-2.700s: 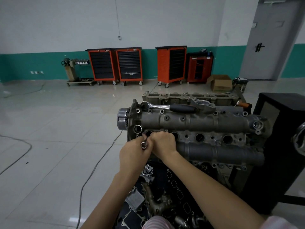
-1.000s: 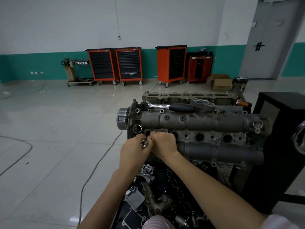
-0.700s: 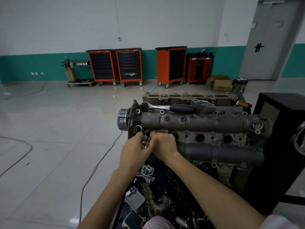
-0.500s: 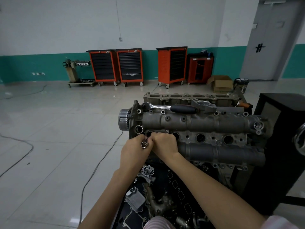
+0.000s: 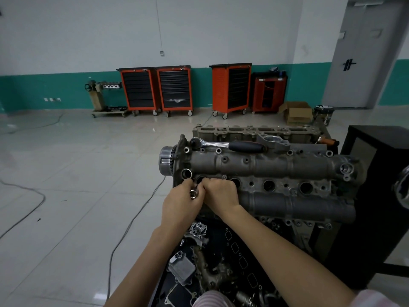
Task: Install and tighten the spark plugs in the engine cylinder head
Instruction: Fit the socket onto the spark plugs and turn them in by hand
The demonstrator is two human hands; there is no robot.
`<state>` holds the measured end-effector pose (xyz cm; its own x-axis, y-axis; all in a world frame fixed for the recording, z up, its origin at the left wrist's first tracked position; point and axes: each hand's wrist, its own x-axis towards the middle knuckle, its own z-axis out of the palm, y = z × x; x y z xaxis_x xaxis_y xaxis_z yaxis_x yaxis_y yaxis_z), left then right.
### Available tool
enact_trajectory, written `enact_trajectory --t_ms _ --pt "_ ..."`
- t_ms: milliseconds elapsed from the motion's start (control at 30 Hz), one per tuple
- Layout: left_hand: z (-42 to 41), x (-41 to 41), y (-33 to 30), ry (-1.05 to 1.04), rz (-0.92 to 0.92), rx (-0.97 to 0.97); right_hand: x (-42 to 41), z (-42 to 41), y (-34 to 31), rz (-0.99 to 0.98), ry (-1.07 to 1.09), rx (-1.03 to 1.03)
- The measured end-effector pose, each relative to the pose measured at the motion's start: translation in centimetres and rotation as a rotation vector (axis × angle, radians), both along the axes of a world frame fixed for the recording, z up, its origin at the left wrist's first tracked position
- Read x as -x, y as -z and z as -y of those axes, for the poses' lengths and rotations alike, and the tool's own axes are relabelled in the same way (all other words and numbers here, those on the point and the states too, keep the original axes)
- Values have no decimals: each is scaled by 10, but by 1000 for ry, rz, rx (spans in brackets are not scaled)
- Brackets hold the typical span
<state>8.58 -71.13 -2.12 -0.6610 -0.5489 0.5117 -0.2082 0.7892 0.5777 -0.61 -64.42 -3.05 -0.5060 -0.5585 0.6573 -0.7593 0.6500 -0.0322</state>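
A grey engine cylinder head (image 5: 276, 165) lies lengthwise in front of me, with a row of dark spark plug wells along its middle. Both hands meet at the leftmost well (image 5: 200, 180). My left hand (image 5: 180, 203) and my right hand (image 5: 221, 192) are closed around a shiny socket tool (image 5: 193, 193), whose open end faces me. The plug itself is hidden under my fingers. Three further wells (image 5: 269, 185) to the right stand uncovered. A chrome ratchet wrench with a black handle (image 5: 230, 145) rests on the head's far edge.
A second cylinder head (image 5: 256, 131) sits behind the first. Loose engine parts and gaskets (image 5: 212, 269) lie on a dark tray below my arms. A black cabinet (image 5: 380, 173) stands on the right. Cables (image 5: 132, 222) trail over the tiled floor; orange tool carts (image 5: 174, 89) line the far wall.
Both hands stay on the socket tool at the leftmost well. The grip shifts only slightly, with small twisting of the fingers.
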Motion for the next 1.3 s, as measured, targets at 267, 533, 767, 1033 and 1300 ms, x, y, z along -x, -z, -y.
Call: enact_trajectory --t_ms 267,533,767,1033,1300 --pt "9 1 -9 201 63 14 10 2 9 65 -73 -57" --pt "3 0 0 129 17 -50 3 -1 3 86 -61 -71" --pt "3 1 -4 -3 102 123 3 -1 2 79 -37 -76" --pt "12 -3 -13 109 207 225 -1 -4 -2 -2 -10 -85" --pt "10 -4 -12 36 204 270 -5 -2 -1 16 10 30"
